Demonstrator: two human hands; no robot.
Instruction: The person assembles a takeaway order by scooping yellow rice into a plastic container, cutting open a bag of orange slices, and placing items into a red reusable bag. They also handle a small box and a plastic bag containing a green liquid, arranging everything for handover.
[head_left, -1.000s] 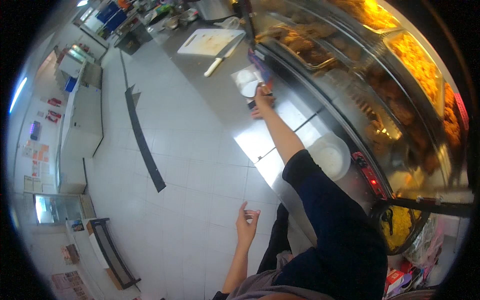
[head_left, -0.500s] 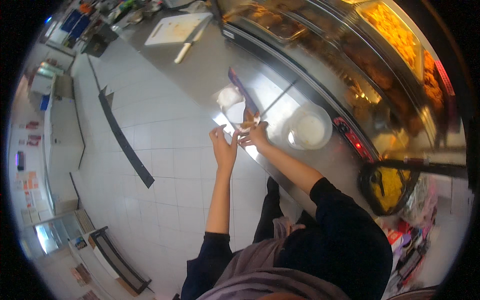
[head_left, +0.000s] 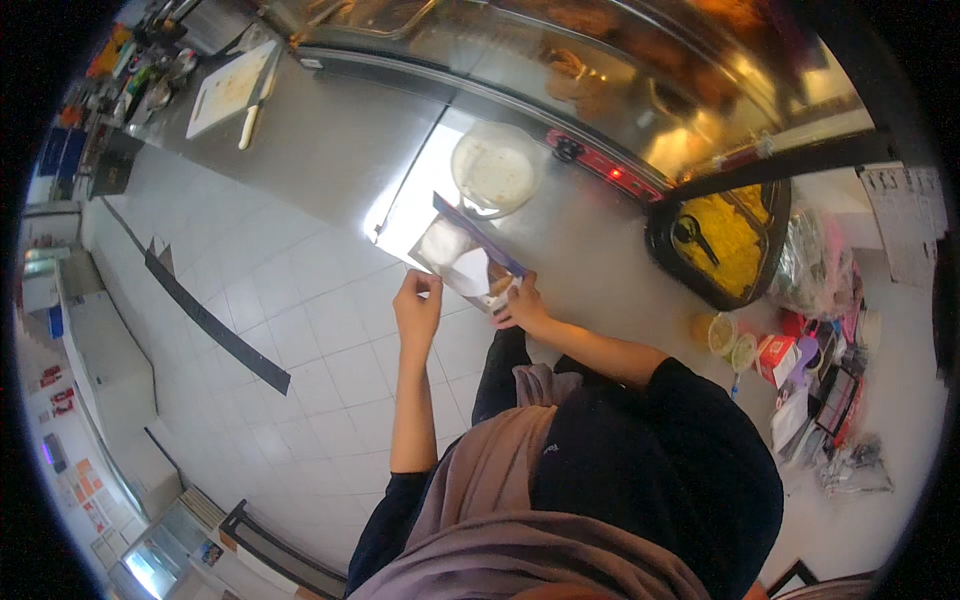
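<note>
A paper food box with a blue outer side lies at the counter's near edge. Inside it are a white rounded mound, perhaps rice, a folded white piece and a brown food piece, partly hidden. My right hand grips the box's right end, fingers bent around it. At the near left corner my left hand is closed in a pinch against the box; its fingertips are partly hidden. Just beyond the box stands a round translucent tub with whitish contents.
The steel counter runs along a lit glass food display. A cutting board with a white-handled knife lies at far left. On the right are a dark container of yellow food and several small cups and packages.
The box and both hands have moved right along the counter, now in front of the round tub. My left fingers went from spread to pinched. The view has shifted right.
</note>
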